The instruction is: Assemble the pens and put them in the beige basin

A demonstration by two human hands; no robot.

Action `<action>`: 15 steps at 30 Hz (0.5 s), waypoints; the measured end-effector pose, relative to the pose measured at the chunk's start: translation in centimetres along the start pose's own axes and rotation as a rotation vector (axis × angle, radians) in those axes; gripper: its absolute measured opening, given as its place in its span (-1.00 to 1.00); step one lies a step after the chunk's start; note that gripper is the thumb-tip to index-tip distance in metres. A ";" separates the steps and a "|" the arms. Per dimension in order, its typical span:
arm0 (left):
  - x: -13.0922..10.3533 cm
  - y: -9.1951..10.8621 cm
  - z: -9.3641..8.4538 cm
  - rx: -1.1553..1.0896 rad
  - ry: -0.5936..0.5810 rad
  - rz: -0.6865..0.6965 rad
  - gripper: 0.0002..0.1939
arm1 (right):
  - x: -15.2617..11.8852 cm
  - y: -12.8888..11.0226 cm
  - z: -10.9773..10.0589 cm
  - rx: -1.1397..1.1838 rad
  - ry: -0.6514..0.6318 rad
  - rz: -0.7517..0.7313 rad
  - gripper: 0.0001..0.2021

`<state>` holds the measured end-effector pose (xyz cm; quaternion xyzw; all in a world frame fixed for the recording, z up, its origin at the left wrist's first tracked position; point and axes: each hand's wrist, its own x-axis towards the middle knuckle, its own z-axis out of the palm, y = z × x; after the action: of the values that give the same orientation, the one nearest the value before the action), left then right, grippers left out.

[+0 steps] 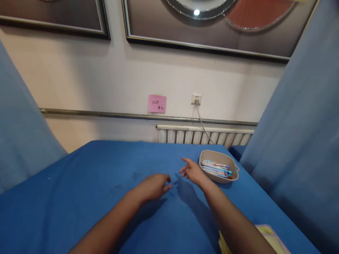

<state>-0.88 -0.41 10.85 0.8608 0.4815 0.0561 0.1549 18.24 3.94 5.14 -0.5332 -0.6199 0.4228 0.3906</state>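
My left hand (156,186) hovers above the middle of the blue-covered table (79,197), fingers apart and curved, holding nothing. To its right, my right hand (192,171) is also raised over the cloth, with its fingers spread and nothing between them. The two hands do not touch. Just right of my right hand stands a beige basket (220,155) with several pens (216,168) lying in it. Beneath my right forearm, a yellow cloth (270,235) lies near the front edge, partly hidden by the arm.
Blue curtains hang at the left (21,123) and right (296,123). Behind the table are a white radiator (185,135), a metal rail (111,114), a socket (196,99) with a plugged-in cord, and a pink note (157,103). Framed pictures hang above.
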 end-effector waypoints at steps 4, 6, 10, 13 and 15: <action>-0.1 2.8 -3.8 -0.089 0.493 0.008 -0.43 | -1.5 -7.6 -2.4 0.390 0.446 -0.435 -0.28; -0.7 3.9 -3.8 -0.207 0.794 0.036 -0.33 | -3.5 -9.8 -2.5 0.405 0.613 -0.608 -0.28; -0.9 3.9 -2.2 -0.287 1.103 0.138 -0.20 | -6.0 -9.3 -1.5 0.261 0.830 -0.709 -0.28; 0.1 2.3 -1.9 -0.300 1.077 0.036 -0.15 | -4.9 -7.1 -1.8 0.006 0.811 -0.669 -0.25; 0.9 1.1 -2.4 -0.308 0.981 -0.108 -0.13 | -3.6 -5.8 -2.5 -0.158 0.804 -0.552 -0.22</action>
<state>-0.11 0.30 13.39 0.6743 0.5275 0.5154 0.0384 19.12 0.24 11.35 -0.4979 -0.5685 0.0159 0.6547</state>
